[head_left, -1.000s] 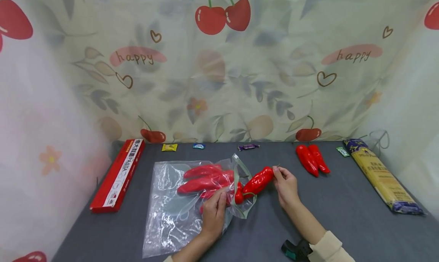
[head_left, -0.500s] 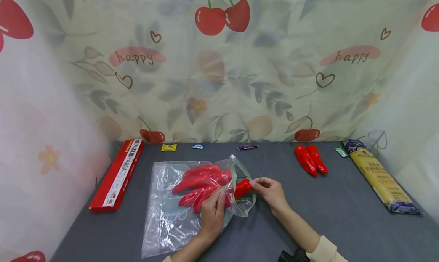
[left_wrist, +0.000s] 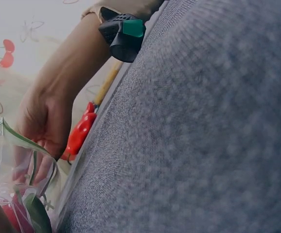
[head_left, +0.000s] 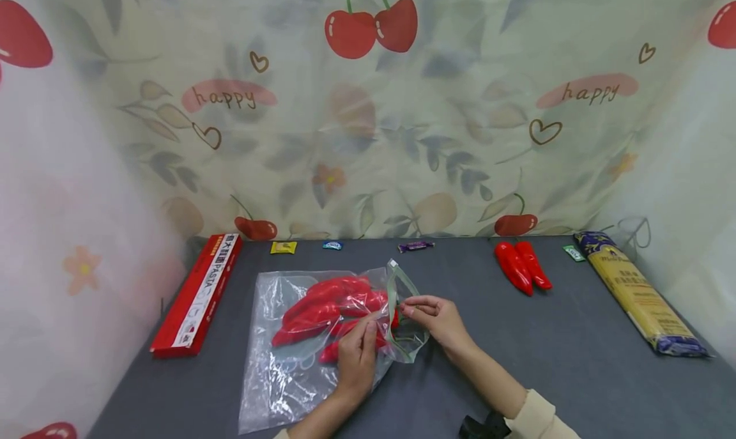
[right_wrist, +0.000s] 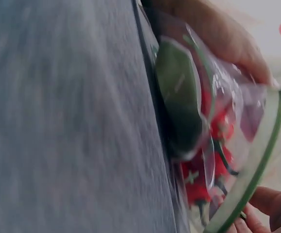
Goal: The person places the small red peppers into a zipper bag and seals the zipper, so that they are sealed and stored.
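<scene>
Red peppers (head_left: 310, 317) in clear bag (head_left: 284, 388); left hand (head_left: 356, 359) clamped on bag, right hand (head_left: 439, 324) pinching pepper stem (right_wrist: 243, 216) at 3 o'clock. Right-wrist view alone shows stems clearly.

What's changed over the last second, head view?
The right hand moved left, pushing its red pepper into the clear bag; whether it has let go, I can't tell. The bagged peppers now reach farther left. Unchanged: left hand gripping the bag, two loose peppers, red pasta box.

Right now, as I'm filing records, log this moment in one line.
left hand: holds bag; right hand: at bag opening; peppers: several bagged, two outside
</scene>
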Available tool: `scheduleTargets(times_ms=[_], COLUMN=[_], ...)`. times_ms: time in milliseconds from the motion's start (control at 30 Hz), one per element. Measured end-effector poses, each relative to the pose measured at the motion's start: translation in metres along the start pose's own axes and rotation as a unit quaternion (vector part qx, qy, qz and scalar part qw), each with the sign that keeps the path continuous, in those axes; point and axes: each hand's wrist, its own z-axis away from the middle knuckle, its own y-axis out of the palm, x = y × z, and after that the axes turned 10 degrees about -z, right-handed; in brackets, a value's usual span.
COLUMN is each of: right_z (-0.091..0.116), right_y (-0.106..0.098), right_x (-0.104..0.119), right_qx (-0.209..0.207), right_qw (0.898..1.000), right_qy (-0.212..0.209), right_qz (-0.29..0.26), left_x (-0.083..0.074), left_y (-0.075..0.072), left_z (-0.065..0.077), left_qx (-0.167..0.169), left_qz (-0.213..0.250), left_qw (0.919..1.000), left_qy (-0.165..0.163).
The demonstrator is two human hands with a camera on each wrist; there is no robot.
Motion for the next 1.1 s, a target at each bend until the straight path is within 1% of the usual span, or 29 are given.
scheduleTargets(times_ms=[100,167,233,267,333,367,433,467,500,567,600,667,733,800,833,900,933,1033,1067,1100], right_z=[-0.006,-0.012,-0.020,-0.024,-0.033,-0.037,-0.045,-0.048,-0.052,-0.058,-0.061,-0.066,-0.072,-0.076,-0.078,-0.081,-0.082,-0.084,-0.084,-0.084], right_y=[-0.013,-0.027,-0.044,-0.055,-0.079,-0.091,-0.115,-0.126,-0.136,-0.152,-0.158,-0.168,-0.175,-0.179,-0.182,-0.185,-0.186,-0.187,-0.186,-0.185], right_x=[0.003,0.007,0.013,0.016,0.023,0.028,0.036,0.040,0.044,0.050,0.053,0.058,0.060,0.060,0.059,0.056,0.053,0.046,0.044,0.041], right_qx=[-0.016,-0.033,-0.050,-0.057,-0.073,-0.084,-0.110,-0.126,-0.145,-0.186,-0.204,-0.238,-0.264,-0.278,-0.289,-0.295,-0.296,-0.286,-0.276,-0.271], right_qw=[1.000,0.999,0.997,0.996,0.991,0.988,0.978,0.974,0.972,0.967,0.965,0.963,0.961,0.959,0.957,0.955,0.954,0.952,0.952,0.951], right_qy=[-0.022,-0.033,-0.036,-0.040,-0.046,-0.050,-0.061,-0.067,-0.068,-0.065,-0.061,-0.045,-0.032,-0.019,-0.012,-0.001,0.005,0.020,0.023,0.024], right_qz=[-0.007,-0.013,-0.036,-0.058,-0.102,-0.123,-0.164,-0.174,-0.174,-0.160,-0.151,-0.119,-0.083,-0.039,-0.024,0.027,0.053,0.108,0.132,0.145], left_x=[0.000,0.000,0.000,-0.001,-0.002,-0.002,-0.003,-0.002,-0.002,0.001,0.001,0.003,0.004,0.003,0.003,0.002,0.002,0.002,0.002,0.002], left_y=[-0.001,-0.002,-0.002,-0.002,-0.003,-0.003,-0.003,-0.003,-0.003,-0.002,-0.002,-0.002,-0.001,-0.001,-0.001,0.000,0.000,-0.001,-0.001,-0.001], left_z=[-0.001,-0.001,-0.002,-0.003,-0.003,-0.003,-0.002,-0.001,-0.001,0.001,0.001,0.001,0.002,0.002,0.001,0.001,0.001,0.002,0.002,0.002], left_qx=[0.001,0.001,-0.003,-0.005,-0.009,-0.007,-0.003,-0.001,0.000,0.007,0.010,0.013,0.011,0.011,0.010,0.010,0.013,0.015,0.014,0.015], left_qz=[0.001,-0.003,-0.006,-0.008,-0.015,-0.010,-0.008,-0.007,-0.005,0.006,0.005,0.009,0.010,0.013,0.014,0.018,0.021,0.021,0.021,0.021], left_qw=[0.9999,0.9999,0.9999,0.9999,0.9998,0.9998,0.9998,0.9998,0.9999,0.9997,0.9997,0.9996,0.9997,0.9997,0.9997,0.9997,0.9996,0.9995,0.9995,0.9994], left_qy=[-0.011,-0.015,-0.014,-0.013,-0.009,-0.013,-0.018,-0.018,-0.016,-0.020,-0.020,-0.021,-0.019,-0.017,-0.015,-0.011,-0.014,-0.020,-0.020,-0.022])
